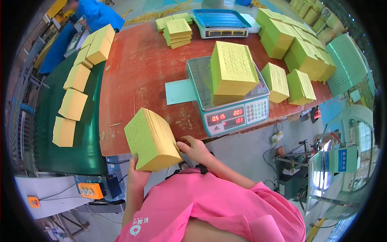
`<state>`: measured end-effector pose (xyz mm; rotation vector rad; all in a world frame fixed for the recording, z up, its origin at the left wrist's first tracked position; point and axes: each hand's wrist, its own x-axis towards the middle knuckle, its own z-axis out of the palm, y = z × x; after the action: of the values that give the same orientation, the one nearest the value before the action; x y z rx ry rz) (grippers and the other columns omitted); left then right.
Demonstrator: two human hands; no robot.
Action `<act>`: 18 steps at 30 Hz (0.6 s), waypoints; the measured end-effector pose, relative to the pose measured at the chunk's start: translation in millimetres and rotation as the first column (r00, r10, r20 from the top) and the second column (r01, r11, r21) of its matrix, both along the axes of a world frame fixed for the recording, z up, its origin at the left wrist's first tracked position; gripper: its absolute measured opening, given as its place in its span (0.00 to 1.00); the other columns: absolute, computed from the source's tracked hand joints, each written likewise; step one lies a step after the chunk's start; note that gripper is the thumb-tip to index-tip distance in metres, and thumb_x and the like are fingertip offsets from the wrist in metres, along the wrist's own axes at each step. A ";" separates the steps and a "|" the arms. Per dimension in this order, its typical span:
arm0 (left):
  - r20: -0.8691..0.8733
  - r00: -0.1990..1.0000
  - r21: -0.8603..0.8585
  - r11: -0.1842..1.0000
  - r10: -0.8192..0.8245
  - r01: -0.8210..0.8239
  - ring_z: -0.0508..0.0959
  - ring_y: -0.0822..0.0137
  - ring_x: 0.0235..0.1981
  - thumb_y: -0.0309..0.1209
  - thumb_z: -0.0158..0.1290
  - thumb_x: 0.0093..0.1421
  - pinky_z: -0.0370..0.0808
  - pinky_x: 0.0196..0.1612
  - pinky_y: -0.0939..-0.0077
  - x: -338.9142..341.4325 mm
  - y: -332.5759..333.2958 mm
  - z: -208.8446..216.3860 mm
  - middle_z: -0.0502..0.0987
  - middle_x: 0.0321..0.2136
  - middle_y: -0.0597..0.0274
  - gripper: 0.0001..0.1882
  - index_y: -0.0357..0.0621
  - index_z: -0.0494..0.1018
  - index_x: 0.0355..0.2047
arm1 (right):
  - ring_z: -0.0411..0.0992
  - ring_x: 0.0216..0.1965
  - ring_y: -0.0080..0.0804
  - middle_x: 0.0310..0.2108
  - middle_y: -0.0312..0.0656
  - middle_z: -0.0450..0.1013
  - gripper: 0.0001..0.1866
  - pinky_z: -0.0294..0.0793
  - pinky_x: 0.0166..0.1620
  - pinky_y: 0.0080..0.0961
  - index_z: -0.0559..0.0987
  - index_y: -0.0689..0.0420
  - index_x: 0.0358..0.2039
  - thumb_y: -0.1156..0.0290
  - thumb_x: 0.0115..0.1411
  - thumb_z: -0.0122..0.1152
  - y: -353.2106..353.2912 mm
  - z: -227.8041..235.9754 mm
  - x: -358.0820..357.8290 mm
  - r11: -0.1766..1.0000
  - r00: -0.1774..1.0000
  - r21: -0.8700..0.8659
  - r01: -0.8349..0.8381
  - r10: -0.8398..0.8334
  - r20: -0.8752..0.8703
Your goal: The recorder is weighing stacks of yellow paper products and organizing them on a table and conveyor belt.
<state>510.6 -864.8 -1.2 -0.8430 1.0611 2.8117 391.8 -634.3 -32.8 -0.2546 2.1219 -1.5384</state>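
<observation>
A thick stack of yellow paper [147, 139] is tilted over the near edge of the red table. My left hand [139, 174] grips its lower left corner, thumb up along the side and the other fingers hidden beneath. At the stack's right side my right hand [195, 149] presses bent fingertips against the sheet edges. Ahead and to the right is a digital scale [207, 128] with lit red digits. On its metal pan sits another yellow paper stack [234, 66], embossed with rounded marks on top.
A green conveyor belt [48, 121] at left carries a row of yellow stacks [75, 104]. More stacks [278, 38] fill the table's far right. A second scale with a blue tray [221, 18] stands at the back. A person in blue [98, 16] is far left.
</observation>
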 end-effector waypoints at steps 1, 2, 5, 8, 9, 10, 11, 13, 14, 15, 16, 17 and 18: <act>-0.047 0.999 0.092 0.996 0.011 -0.007 0.70 0.61 0.58 0.45 0.46 0.65 0.67 0.58 0.65 0.8 2.1 8.6 0.71 0.56 0.57 0.28 0.40 0.65 0.59 | 0.77 0.40 0.42 0.41 0.54 0.77 0.30 0.76 0.45 0.32 0.74 0.67 0.51 0.51 0.63 0.58 5.7 -0.6 1.6 0.998 0.999 -0.061 0.006 -0.003 0.054; -0.049 0.999 0.084 0.996 0.008 -0.004 0.70 0.61 0.58 0.45 0.46 0.65 0.67 0.58 0.65 0.3 2.9 15.0 0.71 0.56 0.57 0.28 0.40 0.65 0.59 | 0.76 0.43 0.35 0.44 0.49 0.76 0.31 0.75 0.47 0.29 0.72 0.67 0.55 0.52 0.64 0.57 10.3 29.5 1.9 0.963 0.941 -0.265 0.049 0.044 0.335; -0.264 0.949 -0.259 0.960 -0.174 0.104 0.72 0.63 0.55 0.40 0.41 0.68 0.69 0.56 0.65 -25.7 11.1 46.8 0.73 0.53 0.57 0.23 0.38 0.67 0.57 | 0.73 0.45 0.28 0.45 0.44 0.75 0.31 0.74 0.48 0.26 0.69 0.66 0.58 0.53 0.65 0.57 36.1 108.3 -8.3 0.831 0.961 -0.553 0.066 0.096 0.259; -0.341 0.845 -0.713 0.699 -0.413 0.053 0.72 0.66 0.54 0.35 0.40 0.70 0.70 0.55 0.69 -101.4 34.5 98.6 0.74 0.50 0.55 0.19 0.36 0.68 0.55 | 0.72 0.46 0.25 0.48 0.41 0.73 0.29 0.73 0.47 0.24 0.69 0.64 0.59 0.55 0.65 0.56 74.8 164.8 -57.3 0.891 0.996 -0.454 0.029 -0.065 -0.064; -0.359 0.907 -0.152 0.973 -0.219 0.175 0.71 0.66 0.54 0.36 0.41 0.70 0.70 0.55 0.68 -136.5 70.2 147.3 0.74 0.50 0.55 0.19 0.37 0.68 0.55 | 0.72 0.46 0.26 0.52 0.40 0.71 0.27 0.73 0.48 0.25 0.70 0.62 0.59 0.56 0.66 0.56 97.2 176.2 -82.8 0.910 0.990 -0.410 0.061 -0.108 -0.093; -0.412 0.874 -0.431 0.901 -0.255 0.060 0.72 0.63 0.54 0.41 0.44 0.69 0.70 0.55 0.62 -161.2 79.9 150.9 0.73 0.51 0.56 0.22 0.40 0.67 0.56 | 0.72 0.42 0.25 0.45 0.40 0.73 0.28 0.73 0.44 0.25 0.70 0.63 0.58 0.57 0.65 0.56 109.2 195.6 -102.2 0.902 0.976 -0.417 0.113 -0.180 -0.125; -0.412 0.858 -0.406 0.905 -0.307 0.129 0.72 0.62 0.53 0.44 0.46 0.67 0.70 0.54 0.62 -187.0 100.9 176.8 0.73 0.51 0.56 0.24 0.41 0.67 0.56 | 0.73 0.37 0.24 0.39 0.40 0.76 0.28 0.73 0.40 0.24 0.71 0.65 0.57 0.57 0.64 0.56 120.5 209.1 -121.8 0.889 0.952 -0.421 0.181 -0.265 -0.151; -0.388 0.808 -0.475 0.848 -0.442 0.236 0.72 0.60 0.52 0.49 0.50 0.63 0.70 0.52 0.60 -229.8 129.3 212.3 0.72 0.51 0.55 0.28 0.43 0.66 0.57 | 0.73 0.34 0.24 0.35 0.36 0.76 0.23 0.72 0.38 0.22 0.75 0.62 0.53 0.59 0.64 0.53 140.7 227.1 -152.8 0.924 0.901 -0.371 0.088 -0.233 -0.366; -0.357 0.774 -0.562 0.782 -0.523 0.269 0.73 0.59 0.51 0.50 0.52 0.61 0.70 0.52 0.57 -245.2 138.1 218.8 0.72 0.51 0.54 0.31 0.43 0.66 0.57 | 0.73 0.34 0.24 0.35 0.36 0.76 0.23 0.72 0.38 0.22 0.75 0.62 0.53 0.59 0.64 0.53 151.7 228.2 -163.6 0.924 0.901 -0.373 0.087 -0.233 -0.367; -0.355 0.774 -0.566 0.779 -0.525 0.269 0.73 0.59 0.51 0.50 0.52 0.61 0.70 0.52 0.57 -259.2 149.5 218.2 0.72 0.51 0.54 0.31 0.43 0.66 0.57 | 0.72 0.33 0.23 0.35 0.34 0.76 0.21 0.71 0.37 0.21 0.77 0.60 0.51 0.60 0.65 0.52 164.8 222.3 -176.9 0.920 0.940 -0.374 0.117 -0.224 -0.257; -0.284 0.808 -0.589 0.759 -0.517 0.278 0.72 0.59 0.49 0.53 0.54 0.58 0.69 0.51 0.58 -269.3 158.2 213.6 0.72 0.49 0.54 0.33 0.43 0.67 0.57 | 0.72 0.33 0.22 0.35 0.33 0.76 0.19 0.70 0.36 0.19 0.79 0.58 0.49 0.61 0.65 0.50 174.4 216.9 -187.7 0.919 0.967 -0.369 0.140 -0.207 -0.148; -0.205 0.833 -0.607 0.734 -0.514 0.304 0.72 0.59 0.48 0.55 0.56 0.56 0.68 0.50 0.59 -276.5 169.3 208.3 0.73 0.48 0.54 0.36 0.44 0.67 0.56 | 0.72 0.33 0.22 0.35 0.33 0.76 0.19 0.70 0.36 0.19 0.79 0.58 0.49 0.61 0.65 0.50 184.7 206.9 -197.7 0.918 0.966 -0.368 0.148 -0.214 -0.143; -0.182 0.852 -0.598 0.743 -0.491 0.301 0.71 0.61 0.45 0.58 0.58 0.52 0.67 0.48 0.61 -279.4 179.8 204.2 0.73 0.46 0.56 0.38 0.45 0.68 0.54 | 0.72 0.33 0.21 0.36 0.32 0.76 0.18 0.69 0.37 0.19 0.80 0.57 0.48 0.61 0.65 0.50 193.8 195.3 -206.4 0.918 0.975 -0.363 0.160 -0.205 -0.090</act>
<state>231.3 -685.0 203.0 -0.0837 1.8975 2.3255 185.4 -440.5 162.5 -0.2894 1.9940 -2.0674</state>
